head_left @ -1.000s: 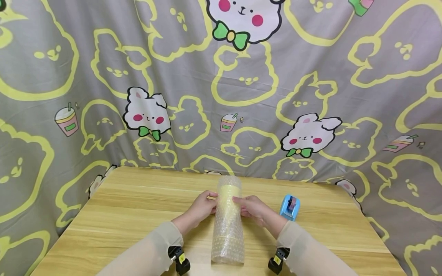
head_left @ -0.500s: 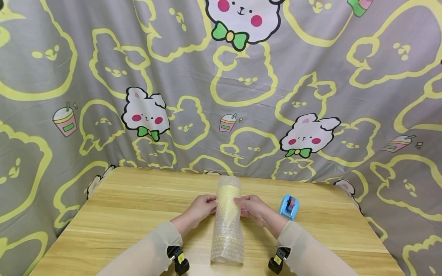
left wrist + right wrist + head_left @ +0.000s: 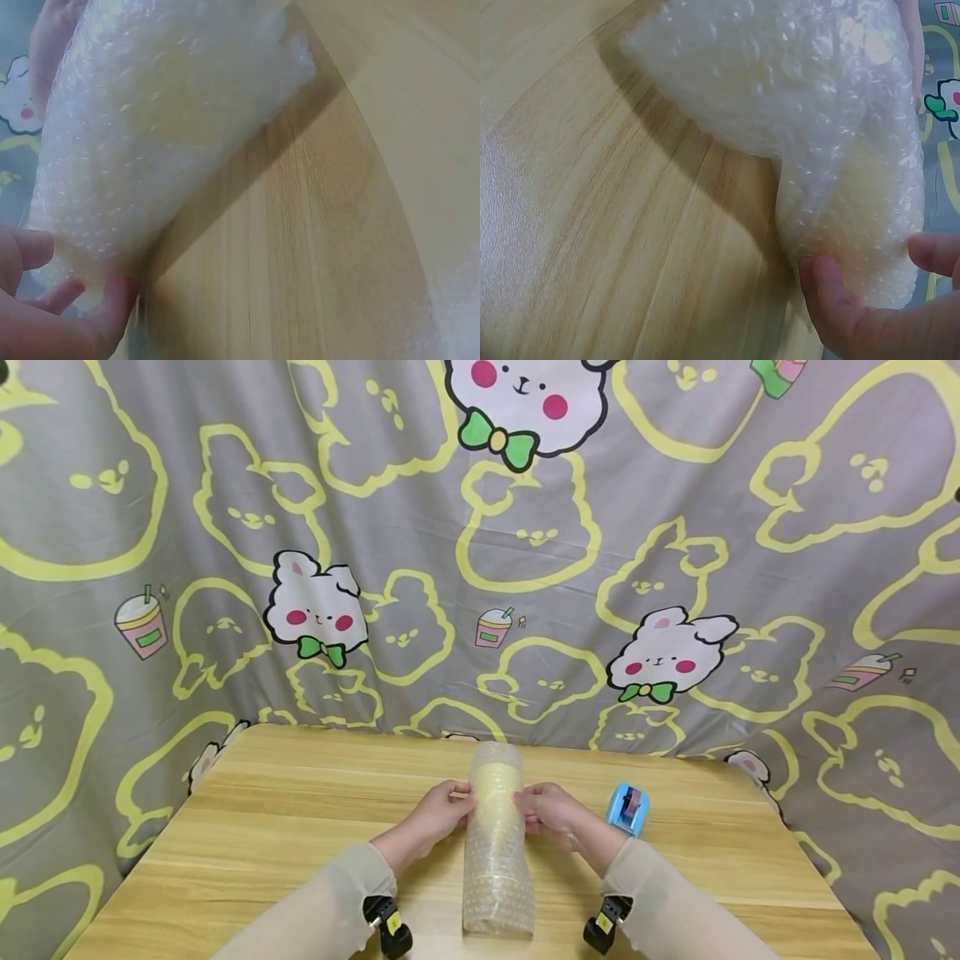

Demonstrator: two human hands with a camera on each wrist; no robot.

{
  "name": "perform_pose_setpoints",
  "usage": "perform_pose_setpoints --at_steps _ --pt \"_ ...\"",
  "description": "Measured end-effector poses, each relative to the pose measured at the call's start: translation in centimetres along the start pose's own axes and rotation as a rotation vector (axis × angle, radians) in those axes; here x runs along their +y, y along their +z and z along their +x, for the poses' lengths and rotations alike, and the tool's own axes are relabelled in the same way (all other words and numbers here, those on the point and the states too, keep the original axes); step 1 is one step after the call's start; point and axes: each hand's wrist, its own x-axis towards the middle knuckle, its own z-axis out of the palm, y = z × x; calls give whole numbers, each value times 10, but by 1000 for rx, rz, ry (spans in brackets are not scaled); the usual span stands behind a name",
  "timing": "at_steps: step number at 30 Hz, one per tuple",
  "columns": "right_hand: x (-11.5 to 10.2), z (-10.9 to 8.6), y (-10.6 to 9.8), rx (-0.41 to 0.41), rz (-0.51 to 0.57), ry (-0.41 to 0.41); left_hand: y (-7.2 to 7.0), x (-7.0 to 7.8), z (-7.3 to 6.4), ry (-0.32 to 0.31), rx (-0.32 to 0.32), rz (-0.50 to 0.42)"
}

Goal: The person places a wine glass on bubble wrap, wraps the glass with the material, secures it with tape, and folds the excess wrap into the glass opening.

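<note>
A roll of clear bubble wrap lies lengthwise on the wooden table, wound around something pale yellow that shows through the layers. My left hand grips its left side near the far end, thumb on the upper side. From the right, my right hand holds the same stretch of the roll. In the left wrist view, the bent fingers press into the bubble wrap. The right wrist view shows a loose flap of wrap standing out from the roll above the fingertips.
A blue tape dispenser stands on the table to the right, just beyond my right wrist. Behind the table's far edge hangs a grey patterned curtain. Black wrist cameras sit below both sleeves.
The roll has turned slightly, its near end shifting a little to the right. My right thumb has slid from its top toward the right edge. Both hands keep their hold.
</note>
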Motion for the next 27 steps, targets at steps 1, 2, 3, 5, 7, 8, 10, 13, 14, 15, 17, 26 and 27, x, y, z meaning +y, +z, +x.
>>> perform_pose_setpoints --at_steps 1,2,3,5,7,8,10,13,14,15,17,26,27 --pt "0 1 0 -11 -2 -3 0 0 0 -6 -4 -14" --pt "0 1 -1 -17 -5 -4 -1 -1 1 -12 -8 -29" --pt "0 1 -1 -22 -7 -4 -1 -1 1 -18 -11 -39" --pt "0 2 -1 -26 -12 1 -2 -1 2 -30 -16 -57" --pt "1 2 -2 -22 -14 10 -3 -1 2 -36 -17 -63" --pt "1 1 -2 -19 -16 14 -4 -1 3 -36 -15 -63" --pt "2 1 -3 -20 -16 20 -4 -1 3 -34 -11 -62" --pt "2 2 -3 -17 -13 25 -5 -1 4 -38 3 -67" --pt "2 3 -3 -19 -9 28 -5 -1 4 -41 9 -64" --pt "2 4 -3 -17 -7 31 -5 -1 4 -40 12 -59" --pt "3 5 -2 -3 -8 39 -5 -1 3 -43 20 -60" --pt "3 7 -2 19 10 21 -2 -4 3 -40 30 -83" --pt "3 7 -3 17 18 15 -2 -4 3 -44 33 -88"
